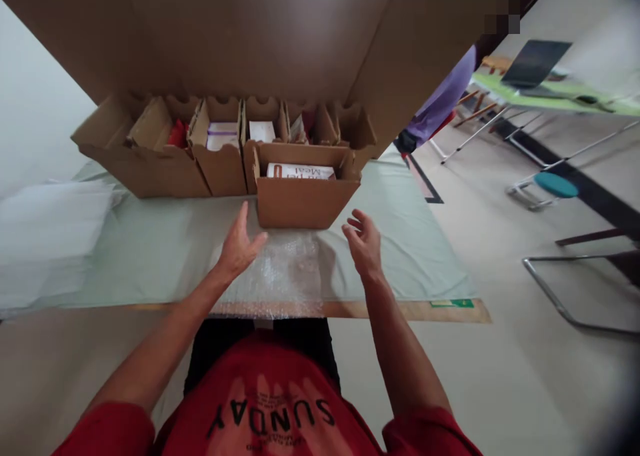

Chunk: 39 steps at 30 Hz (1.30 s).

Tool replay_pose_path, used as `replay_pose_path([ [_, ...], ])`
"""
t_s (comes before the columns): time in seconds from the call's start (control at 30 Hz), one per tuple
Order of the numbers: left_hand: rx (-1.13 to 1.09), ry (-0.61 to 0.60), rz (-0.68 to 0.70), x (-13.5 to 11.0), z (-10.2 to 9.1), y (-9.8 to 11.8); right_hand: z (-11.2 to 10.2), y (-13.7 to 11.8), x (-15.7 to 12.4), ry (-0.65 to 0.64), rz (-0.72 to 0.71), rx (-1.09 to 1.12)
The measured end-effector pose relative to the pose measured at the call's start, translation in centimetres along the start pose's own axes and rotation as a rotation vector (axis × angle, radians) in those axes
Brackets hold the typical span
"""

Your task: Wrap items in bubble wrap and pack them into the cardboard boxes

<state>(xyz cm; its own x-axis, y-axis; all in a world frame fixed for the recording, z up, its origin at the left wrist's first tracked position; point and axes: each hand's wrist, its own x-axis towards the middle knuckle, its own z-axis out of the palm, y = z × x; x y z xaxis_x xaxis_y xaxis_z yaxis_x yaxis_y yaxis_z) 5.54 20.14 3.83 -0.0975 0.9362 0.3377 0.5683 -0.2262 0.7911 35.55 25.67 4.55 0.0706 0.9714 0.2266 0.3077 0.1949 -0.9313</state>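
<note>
In front of me a brown cardboard box (307, 204) stands open at the top, set crosswise before a row of other boxes. A white carton (300, 171) with red print, "Meal" among it, sits inside. My left hand (240, 248) hovers near the box's left side, fingers apart and nothing in them. On the other side my right hand (364, 241) is held off the box's right edge, fingers loosely curled but spread, also holding nothing. Between the hands a sheet of bubble wrap (287, 273) lies on the cloth, reaching over the table's front edge.
Behind is a row of cardboard bins (225, 169), some with small packages, against a tall cardboard panel (250, 36). A stack of white foam sheets (50, 236) lies left on the green cloth (150, 249). To the right are a person's purple sleeve (447, 99), a laptop (535, 66) and a stool (556, 185).
</note>
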Motion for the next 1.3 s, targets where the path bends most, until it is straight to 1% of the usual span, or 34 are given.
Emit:
replay_pose_path([
  [0.03, 0.07, 0.007, 0.005, -1.3, -0.4, -0.1, 0.0, 0.0, -1.2, 0.046, -0.019, -0.045],
  [0.07, 0.138, 0.003, 0.016, -2.6, -0.5, -0.1, 0.3, -0.2, -2.5, 0.061, -0.051, -0.094],
  [0.1, 0.197, -0.016, 0.041, -4.0, -0.3, 0.0, 1.1, -0.5, -4.0, 0.036, -0.097, -0.141],
  [0.13, 0.245, -0.052, 0.081, -5.3, 0.1, 0.3, 2.3, -0.8, -5.6, -0.027, -0.153, -0.185],
  [0.17, 0.285, -0.101, 0.121, -6.4, 0.7, 0.6, 3.8, -1.3, -7.0, -0.122, -0.213, -0.227],
  [0.2, 0.325, -0.157, 0.149, -7.2, 1.4, 0.9, 5.5, -1.7, -8.3, -0.245, -0.271, -0.277],
  [0.23, 0.372, -0.211, 0.156, -7.9, 2.0, 1.1, 7.2, -1.9, -9.3, -0.358, -0.308, -0.344],
  [0.27, 0.429, -0.259, 0.144, -8.3, 2.4, 1.3, 8.7, -2.1, -10.0, -0.444, -0.321, -0.425],
  [0.3, 0.493, -0.296, 0.121, -8.6, 2.4, 1.3, 9.8, -2.0, -10.4, -0.507, -0.324, -0.508],
  [0.33, 0.56, -0.322, 0.094, -8.8, 2.0, 1.1, 10.3, -1.8, -10.5, -0.542, -0.32, -0.587],
  [0.37, 0.623, -0.335, 0.069, -9.0, 1.2, 0.8, 10.3, -1.5, -10.5, -0.554, -0.317, -0.657],
  [0.4, 0.678, -0.339, 0.049, -9.3, 0.1, 0.2, 9.6, -1.0, -10.5, -0.546, -0.316, -0.714],
  [0.43, 0.723, -0.335, 0.032, -9.7, -1.4, -0.5, 8.5, -0.5, -10.4, -0.522, -0.319, -0.757],
  [0.5, 0.791, -0.286, -0.018, -11.0, -4.8, -2.0, 5.2, 0.6, -10.4, -0.438, -0.322, -0.811],
  [0.57, 0.822, -0.169, -0.085, -12.5, -7.7, -3.1, 1.6, 1.4, -10.9, -0.318, -0.323, -0.831],
  [0.6, 0.819, -0.1, -0.108, -13.2, -8.8, -3.4, 0.0, 1.4, -11.4, -0.26, -0.334, -0.83],
  [0.63, 0.802, -0.035, -0.11, -13.8, -9.4, -3.3, -1.2, 1.3, -12.0, -0.22, -0.352, -0.822],
  [0.67, 0.774, 0.01, -0.085, -14.3, -9.6, -2.9, -2.1, 0.9, -12.6, -0.206, -0.379, -0.807],
  [0.7, 0.736, 0.023, -0.034, -14.6, -9.4, -2.2, -2.6, 0.4, -13.4, -0.22, -0.413, -0.788],
  [0.73, 0.694, -0.002, 0.038, -14.8, -8.9, -1.4, -2.7, -0.2, -14.2, -0.262, -0.45, -0.77],
  [0.77, 0.652, -0.062, 0.119, -14.8, -8.2, -0.6, -2.5, -0.7, -15.0, -0.323, -0.488, -0.756],
  [0.83, 0.582, -0.244, 0.273, -14.9, -6.4, 0.9, -1.5, -1.3, -16.6, -0.458, -0.547, -0.755],
  [0.9, 0.549, -0.401, 0.353, -14.8, -4.9, 1.4, -0.5, -1.1, -17.6, -0.546, -0.558, -0.79],
  [0.97, 0.539, -0.459, 0.36, -14.8, -4.2, 0.9, 0.0, -0.3, -18.0, -0.561, -0.52, -0.82],
  [1.03, 0.504, -0.452, 0.343, -14.8, -4.2, 0.0, -0.2, 0.5, -17.8, -0.543, -0.477, -0.806],
  [1.1, 0.425, -0.419, 0.328, -14.7, -4.8, -0.8, -0.8, 0.7, -17.1, -0.547, -0.453, -0.731],
  [1.17, 0.324, -0.389, 0.303, -14.3, -5.4, -0.9, -1.6, 0.2, -16.3, -0.572, -0.418, -0.609],
  [1.2, 0.273, -0.384, 0.283, -14.0, -5.7, -0.7, -2.1, -0.3, -15.9, -0.581, -0.379, -0.546],
  [1.23, 0.226, -0.392, 0.254, -13.6, -6.0, -0.4, -2.4, -1.0, -15.5, -0.58, -0.319, -0.489],
  [1.3, 0.161, -0.449, 0.168, -12.5, -6.4, 0.7, -3.1, -2.2, -14.7, -0.558, -0.171, -0.391],
])
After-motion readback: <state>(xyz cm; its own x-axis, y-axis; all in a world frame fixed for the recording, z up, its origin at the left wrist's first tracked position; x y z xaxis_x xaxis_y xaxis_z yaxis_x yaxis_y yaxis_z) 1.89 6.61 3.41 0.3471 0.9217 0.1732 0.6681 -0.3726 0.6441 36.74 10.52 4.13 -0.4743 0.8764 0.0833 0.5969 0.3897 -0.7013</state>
